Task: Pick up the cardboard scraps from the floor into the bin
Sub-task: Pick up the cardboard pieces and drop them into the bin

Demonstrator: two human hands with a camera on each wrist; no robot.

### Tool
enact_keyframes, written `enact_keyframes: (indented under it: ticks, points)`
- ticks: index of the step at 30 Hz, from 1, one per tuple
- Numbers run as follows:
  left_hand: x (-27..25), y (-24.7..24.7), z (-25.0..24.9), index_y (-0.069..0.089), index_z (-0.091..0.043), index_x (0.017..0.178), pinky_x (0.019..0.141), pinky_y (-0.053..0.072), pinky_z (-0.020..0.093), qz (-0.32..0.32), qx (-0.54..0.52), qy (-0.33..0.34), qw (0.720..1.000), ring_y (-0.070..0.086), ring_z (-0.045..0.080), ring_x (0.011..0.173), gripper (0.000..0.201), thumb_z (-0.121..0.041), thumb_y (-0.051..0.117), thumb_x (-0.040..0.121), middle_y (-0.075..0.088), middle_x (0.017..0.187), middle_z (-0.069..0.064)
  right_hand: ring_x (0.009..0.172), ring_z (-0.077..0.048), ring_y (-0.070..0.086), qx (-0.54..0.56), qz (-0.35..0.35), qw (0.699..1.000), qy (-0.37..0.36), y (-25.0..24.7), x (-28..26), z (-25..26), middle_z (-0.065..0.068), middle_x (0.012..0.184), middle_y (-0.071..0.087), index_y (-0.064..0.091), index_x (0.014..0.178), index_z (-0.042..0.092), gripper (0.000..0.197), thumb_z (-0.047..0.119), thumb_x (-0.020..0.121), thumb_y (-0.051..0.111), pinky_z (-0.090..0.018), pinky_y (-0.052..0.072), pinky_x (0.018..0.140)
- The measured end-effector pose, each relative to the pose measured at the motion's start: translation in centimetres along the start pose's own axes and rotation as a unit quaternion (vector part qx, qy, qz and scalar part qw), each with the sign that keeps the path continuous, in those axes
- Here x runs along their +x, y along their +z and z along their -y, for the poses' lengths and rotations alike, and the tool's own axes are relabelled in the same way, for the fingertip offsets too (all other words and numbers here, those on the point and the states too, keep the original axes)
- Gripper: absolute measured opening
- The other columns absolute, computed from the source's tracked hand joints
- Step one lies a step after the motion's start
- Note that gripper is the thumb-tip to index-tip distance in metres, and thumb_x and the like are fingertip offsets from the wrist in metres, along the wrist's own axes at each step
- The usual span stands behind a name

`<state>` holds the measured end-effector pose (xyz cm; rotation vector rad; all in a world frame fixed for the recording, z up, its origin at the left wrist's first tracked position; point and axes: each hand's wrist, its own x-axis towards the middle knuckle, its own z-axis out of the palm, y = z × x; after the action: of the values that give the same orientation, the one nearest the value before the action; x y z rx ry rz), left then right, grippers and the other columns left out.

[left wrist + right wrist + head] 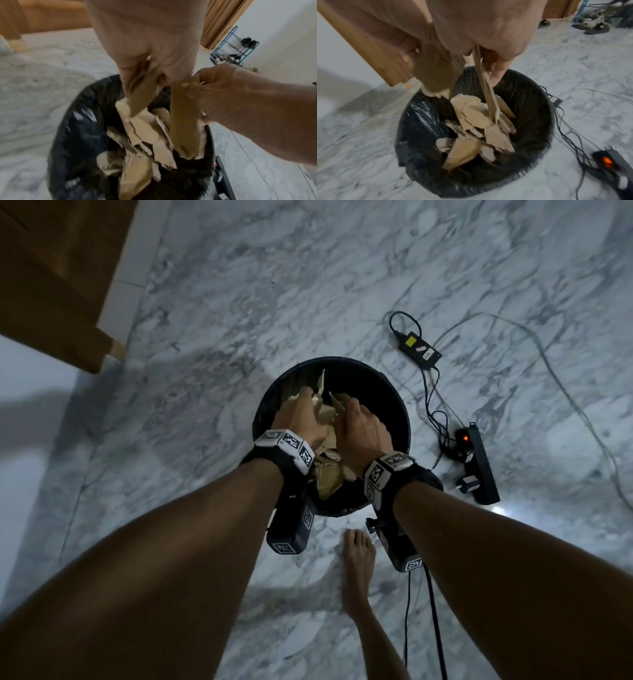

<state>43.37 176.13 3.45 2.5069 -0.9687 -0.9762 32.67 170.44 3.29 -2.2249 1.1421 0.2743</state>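
Observation:
A black bin with a dark liner stands on the marble floor and holds several torn cardboard scraps. Both hands hover over its mouth. My left hand pinches a brown cardboard strip that hangs down toward the pile of scraps. Beside it, my right hand grips another strip. In the right wrist view that strip shows edge-on, its lower end touching the scraps inside the bin. In the head view the hands hide most of both strips.
A black power strip with a lit red switch and an adapter with trailing cables lie right of the bin. A wooden door is at upper left. My bare foot stands just behind the bin. A blue shoe rack is farther off.

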Motion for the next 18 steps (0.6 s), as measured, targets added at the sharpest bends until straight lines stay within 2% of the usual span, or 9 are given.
enact_keyframes:
  ticks: [2,5,8,10,12,15,18]
  points:
    - [0.4,2.1,0.3,0.042,-0.018,0.131,0.072,0.038,0.030,0.028,-0.030,-0.010,0.999,0.059,0.036,0.109,0.058,-0.028,0.064,0.079,0.056,0.126,0.011,0.112,-0.036,0.056,0.004,0.000,1.000,0.014,0.6,0.0,-1.9,-0.011,0.127,0.055,0.043,0.129,0.017,0.039,0.039,0.097,0.042,-0.045,0.050,0.084]
    - [0.9,4.0,1.3,0.034,-0.029,0.137,0.091,0.046,0.037,0.039,-0.017,-0.005,0.999,0.049,0.034,0.124,0.072,-0.044,0.061,0.073,0.040,0.143,0.008,0.118,-0.035,0.049,-0.030,-0.014,0.998,0.047,1.2,0.4,-5.0,-0.012,0.127,0.049,0.045,0.125,0.012,0.040,0.039,0.096,0.044,-0.045,0.045,0.088]
    - [1.3,4.5,3.0,0.026,-0.022,0.143,0.103,0.040,0.052,0.015,0.063,-0.043,0.997,0.028,0.038,0.138,0.075,-0.035,0.060,0.078,0.025,0.151,0.014,0.121,-0.037,0.043,-0.059,-0.041,0.994,0.077,1.6,1.0,-7.6,-0.014,0.131,0.043,0.044,0.127,0.010,0.046,0.040,0.093,0.046,-0.048,0.042,0.095]
    - [1.4,4.4,4.4,0.015,-0.021,0.149,0.109,0.032,0.055,-0.005,0.094,-0.084,0.992,0.014,0.039,0.145,0.084,-0.036,0.061,0.081,0.008,0.157,0.017,0.127,-0.037,0.037,-0.053,-0.046,0.991,0.113,1.8,1.5,-8.9,-0.014,0.140,0.035,0.036,0.135,0.010,0.058,0.044,0.090,0.049,-0.052,0.041,0.099]
    - [1.6,4.5,6.1,0.002,-0.022,0.152,0.112,0.027,0.055,-0.013,0.076,-0.120,0.990,0.005,0.038,0.147,0.091,-0.035,0.060,0.083,-0.005,0.160,0.016,0.130,-0.039,0.036,-0.029,-0.053,0.986,0.154,2.3,2.0,-10.0,-0.015,0.147,0.028,0.027,0.142,0.012,0.066,0.042,0.088,0.052,-0.053,0.042,0.099]
    - [1.8,4.3,7.8,-0.008,-0.021,0.152,0.110,0.031,0.053,-0.017,0.009,-0.171,0.985,0.011,0.040,0.146,0.096,-0.033,0.059,0.084,-0.007,0.160,0.016,0.120,-0.044,0.048,0.037,-0.065,0.978,0.194,2.9,2.7,-10.9,-0.017,0.142,0.034,0.021,0.143,0.012,0.065,0.036,0.092,0.051,-0.048,0.044,0.087]
    - [2.6,4.6,8.7,-0.007,-0.017,0.153,0.105,0.037,0.048,-0.030,-0.060,-0.208,0.976,0.035,0.044,0.134,0.092,-0.031,0.057,0.087,0.019,0.154,0.023,0.110,-0.046,0.056,0.094,-0.067,0.966,0.232,3.7,3.2,-11.5,-0.026,0.127,0.053,0.026,0.137,0.008,0.052,0.036,0.097,0.044,-0.039,0.034,0.072]
